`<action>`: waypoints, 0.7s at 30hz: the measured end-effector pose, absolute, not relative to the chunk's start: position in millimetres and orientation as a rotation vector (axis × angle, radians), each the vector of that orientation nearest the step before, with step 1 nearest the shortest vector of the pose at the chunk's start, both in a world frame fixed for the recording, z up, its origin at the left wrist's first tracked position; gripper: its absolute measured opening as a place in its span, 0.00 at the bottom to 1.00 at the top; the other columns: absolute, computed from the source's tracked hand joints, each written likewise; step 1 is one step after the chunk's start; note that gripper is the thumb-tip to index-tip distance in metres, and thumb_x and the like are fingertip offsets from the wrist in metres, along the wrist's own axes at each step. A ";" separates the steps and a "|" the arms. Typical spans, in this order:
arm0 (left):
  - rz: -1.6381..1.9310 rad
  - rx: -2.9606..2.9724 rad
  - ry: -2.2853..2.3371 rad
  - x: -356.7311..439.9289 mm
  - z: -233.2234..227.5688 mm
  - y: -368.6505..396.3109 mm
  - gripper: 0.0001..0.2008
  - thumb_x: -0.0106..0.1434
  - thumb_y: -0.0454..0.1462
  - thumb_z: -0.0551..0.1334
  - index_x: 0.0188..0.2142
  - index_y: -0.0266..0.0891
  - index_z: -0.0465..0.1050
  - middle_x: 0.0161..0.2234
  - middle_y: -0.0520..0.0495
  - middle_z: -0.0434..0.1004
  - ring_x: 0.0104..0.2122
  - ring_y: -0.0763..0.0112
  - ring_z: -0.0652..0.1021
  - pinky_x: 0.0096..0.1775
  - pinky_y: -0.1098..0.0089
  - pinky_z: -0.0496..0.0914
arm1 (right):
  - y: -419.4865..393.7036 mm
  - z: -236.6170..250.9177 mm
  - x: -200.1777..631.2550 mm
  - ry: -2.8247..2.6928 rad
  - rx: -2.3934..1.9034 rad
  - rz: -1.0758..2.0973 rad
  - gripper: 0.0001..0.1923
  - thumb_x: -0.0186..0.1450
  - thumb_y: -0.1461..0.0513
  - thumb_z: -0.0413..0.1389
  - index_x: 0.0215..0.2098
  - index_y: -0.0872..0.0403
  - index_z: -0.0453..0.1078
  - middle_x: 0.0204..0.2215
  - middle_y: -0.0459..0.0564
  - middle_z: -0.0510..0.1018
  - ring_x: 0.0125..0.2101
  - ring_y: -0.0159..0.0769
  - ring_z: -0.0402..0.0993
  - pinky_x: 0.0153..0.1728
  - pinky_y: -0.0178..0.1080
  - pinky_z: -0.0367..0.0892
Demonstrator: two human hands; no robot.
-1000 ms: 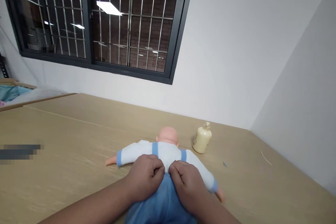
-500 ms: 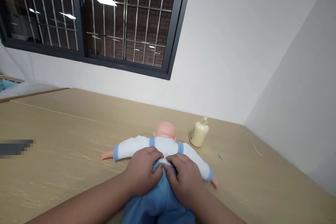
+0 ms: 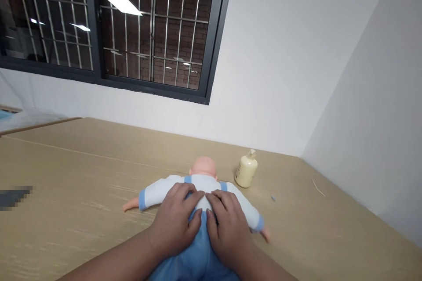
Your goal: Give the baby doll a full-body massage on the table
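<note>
A baby doll (image 3: 198,246) in a white top and blue overalls lies face down, its bald head (image 3: 203,166) pointing away from me and both arms spread. My left hand (image 3: 180,217) rests on the left side of its back, fingers bent and thumb apart from them. On the right side of the back lies my right hand (image 3: 227,221), curved the same way. Both index fingertips and thumbs come close together along the middle of the back, touching the clothing. The undersides of my hands and the lower legs of the doll are hidden.
The doll lies on a tan covered tabletop (image 3: 82,175). A cream pump bottle (image 3: 246,170) stands right of its head, with a small bluish bit (image 3: 273,198) nearby. Farther right is a thin pale strand (image 3: 318,187). Behind are a white wall (image 3: 270,74) and a barred window (image 3: 151,30).
Both hands stay on the doll's back; their fingers look slightly more spread, with the thumbs a little farther from the index fingers. The whole view has shifted slightly.
</note>
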State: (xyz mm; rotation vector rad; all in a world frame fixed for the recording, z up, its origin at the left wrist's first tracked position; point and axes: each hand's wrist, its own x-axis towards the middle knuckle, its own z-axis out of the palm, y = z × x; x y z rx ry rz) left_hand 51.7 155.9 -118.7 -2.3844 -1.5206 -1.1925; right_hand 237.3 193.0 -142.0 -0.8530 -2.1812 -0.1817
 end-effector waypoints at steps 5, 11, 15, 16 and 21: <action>-1.131 -2.463 -1.600 50.6 -115.7 161.0 0.17 0.63 0.36 0.57 0.50 0.40 0.76 0.46 0.40 0.76 0.45 0.54 0.74 0.50 0.53 0.69 | 192.7 -136.9 235.0 -2.244 -0.858 -0.278 0.21 0.66 0.65 0.51 0.58 0.57 0.68 0.47 0.59 0.76 0.48 0.50 0.69 0.51 0.55 0.65; -1.056 -2.539 -1.728 51.5 -109.2 166.1 0.14 0.62 0.35 0.58 0.45 0.41 0.78 0.43 0.43 0.79 0.44 0.55 0.76 0.49 0.55 0.69 | 194.4 -136.1 234.1 -2.324 -0.930 -0.149 0.16 0.66 0.65 0.50 0.50 0.55 0.73 0.39 0.56 0.78 0.41 0.46 0.72 0.46 0.50 0.68; -1.125 -2.541 -1.714 49.9 -112.1 165.9 0.14 0.62 0.36 0.59 0.46 0.41 0.77 0.43 0.43 0.78 0.44 0.55 0.75 0.49 0.55 0.69 | 195.5 -136.7 236.5 -2.306 -0.930 -0.069 0.17 0.67 0.65 0.50 0.52 0.54 0.72 0.42 0.56 0.77 0.42 0.46 0.72 0.46 0.50 0.70; -1.158 -2.524 -1.686 49.2 -114.2 165.3 0.15 0.63 0.36 0.59 0.48 0.40 0.77 0.44 0.42 0.77 0.45 0.55 0.75 0.49 0.54 0.69 | 195.2 -137.1 237.0 -2.295 -0.905 -0.084 0.19 0.67 0.65 0.50 0.55 0.55 0.71 0.44 0.58 0.76 0.44 0.47 0.72 0.48 0.51 0.70; -1.214 -2.423 -1.502 46.0 -126.3 162.3 0.22 0.64 0.39 0.59 0.56 0.37 0.71 0.51 0.37 0.73 0.50 0.52 0.72 0.54 0.51 0.67 | 193.3 -140.1 238.6 -2.264 -0.823 -0.181 0.28 0.67 0.64 0.51 0.65 0.60 0.62 0.57 0.63 0.70 0.59 0.55 0.62 0.60 0.58 0.62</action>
